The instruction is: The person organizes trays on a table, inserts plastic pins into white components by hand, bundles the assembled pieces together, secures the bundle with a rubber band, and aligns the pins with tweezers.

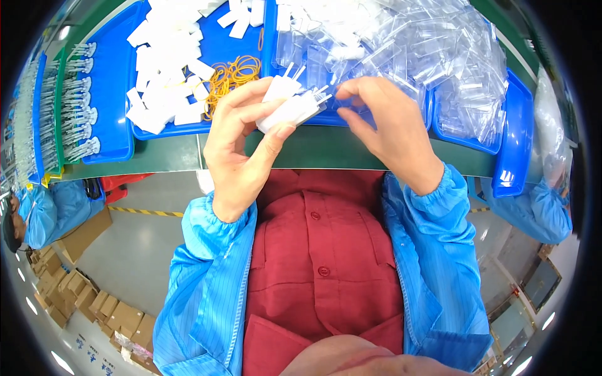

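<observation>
My left hand (241,141) is closed around a small bundle of white rectangular pieces (293,111), gripped between thumb and fingers. Thin pale prongs stick out of the bundle's far right end. Just right of those prongs hovers my right hand (392,122), its thumb and forefinger apart; I make out nothing held between them. Behind my left hand, yellow-orange rubber bands (235,76) lie in a heap beside loose white pieces (164,59) in a blue tray (216,44). Clear plastic sleeves or cases (433,50) pile up behind my right hand.
At far left, a blue tray (111,94) carries rows of small clear-and-white parts (81,100). A narrow blue tray (515,135) stands at the right end of the green table (461,156). People in blue work at both sides; cardboard boxes (122,316) stand on the floor.
</observation>
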Demonstrator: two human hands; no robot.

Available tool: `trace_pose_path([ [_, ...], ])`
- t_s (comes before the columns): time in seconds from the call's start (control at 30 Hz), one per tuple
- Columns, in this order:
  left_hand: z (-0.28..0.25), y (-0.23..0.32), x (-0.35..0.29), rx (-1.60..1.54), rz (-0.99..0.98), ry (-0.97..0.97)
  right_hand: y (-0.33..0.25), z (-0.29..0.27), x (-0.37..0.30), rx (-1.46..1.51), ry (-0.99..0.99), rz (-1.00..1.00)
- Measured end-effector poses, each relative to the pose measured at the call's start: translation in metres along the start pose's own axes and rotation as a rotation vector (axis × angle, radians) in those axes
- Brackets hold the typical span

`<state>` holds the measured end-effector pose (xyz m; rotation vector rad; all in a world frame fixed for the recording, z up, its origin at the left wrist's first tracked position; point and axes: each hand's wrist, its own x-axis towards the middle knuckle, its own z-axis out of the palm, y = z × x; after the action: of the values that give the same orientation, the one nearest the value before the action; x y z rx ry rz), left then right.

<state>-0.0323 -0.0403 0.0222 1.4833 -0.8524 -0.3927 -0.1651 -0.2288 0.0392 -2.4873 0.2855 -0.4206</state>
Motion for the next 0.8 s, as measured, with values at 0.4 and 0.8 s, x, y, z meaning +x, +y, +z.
trace_pose_path([
  [0.4, 0.008, 0.007, 0.001, -0.030, -0.026, -0.049, -0.005, -0.020, 0.015, 0.742, 0.330, 0.277],
  [0.8, 0.018, 0.009, 0.006, -0.150, -0.090, -0.034, -0.004, 0.003, 0.020, 0.631, 0.240, 0.123],
])
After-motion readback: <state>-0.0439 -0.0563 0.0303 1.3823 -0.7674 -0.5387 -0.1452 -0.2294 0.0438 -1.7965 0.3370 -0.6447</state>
